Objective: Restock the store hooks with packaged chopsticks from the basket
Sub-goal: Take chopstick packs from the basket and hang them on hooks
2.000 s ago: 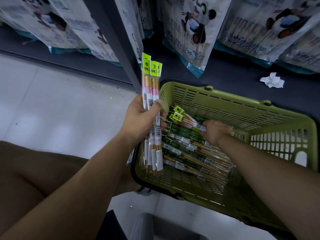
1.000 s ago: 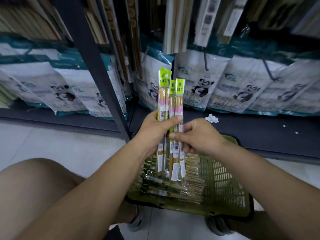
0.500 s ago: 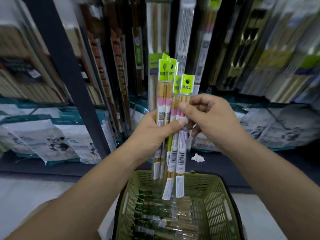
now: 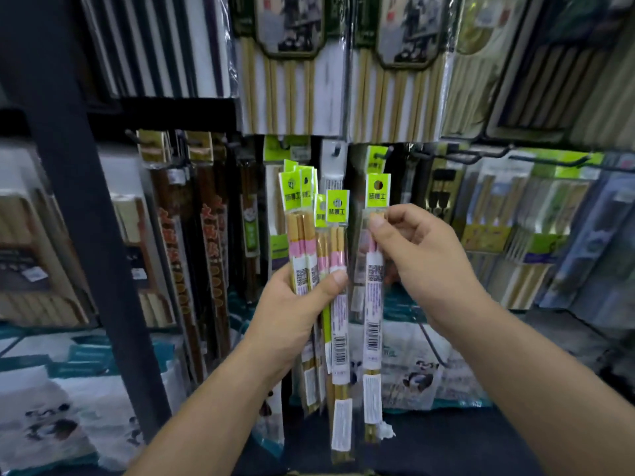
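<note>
My left hand (image 4: 295, 312) grips a bundle of several chopstick packs (image 4: 319, 242), upright, with lime-green header cards and pink bands. My right hand (image 4: 412, 255) pinches a single chopstick pack (image 4: 374, 304) near its top, held upright just right of the bundle and apart from it. Its green header (image 4: 378, 193) sits just below a black hook (image 4: 385, 154) that carries a matching green-headed pack. The basket is out of view.
Hooks with hanging chopstick packs fill the rack: dark brown packs (image 4: 192, 235) at left, large bamboo sets (image 4: 292, 80) above, mixed packs (image 4: 515, 218) at right. A dark shelf upright (image 4: 79, 201) stands at left. Panda-printed bags (image 4: 412, 369) hang low.
The view rose from the basket to the hooks. My right hand drew one pack out of the bundle and moved it right and up toward a hook; my left hand kept the rest.
</note>
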